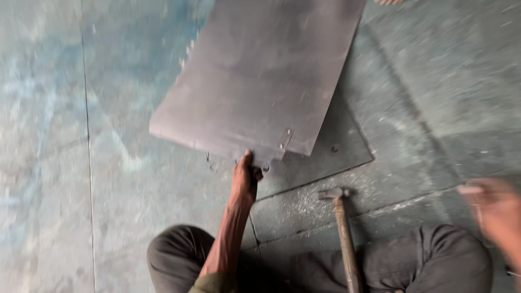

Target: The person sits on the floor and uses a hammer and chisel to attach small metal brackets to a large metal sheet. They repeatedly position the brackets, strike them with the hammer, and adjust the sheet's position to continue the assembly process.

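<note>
Metal sheet (260,76) gripped at its near edge by the left hand (245,176).
A firm pinch is advised there; the right hand (496,211) (blurred, grip indiscernible) is kept off the hammer (343,228).

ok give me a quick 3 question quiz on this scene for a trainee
1. True or false: the left hand grips the near edge of the grey metal sheet.
2. Which tool lies on the floor between the knees? A) hammer B) saw C) pliers
3. Fill in: the blurred right hand is ____ the hammer, not touching it.

Key: 1 true; 2 A; 3 apart from
</note>
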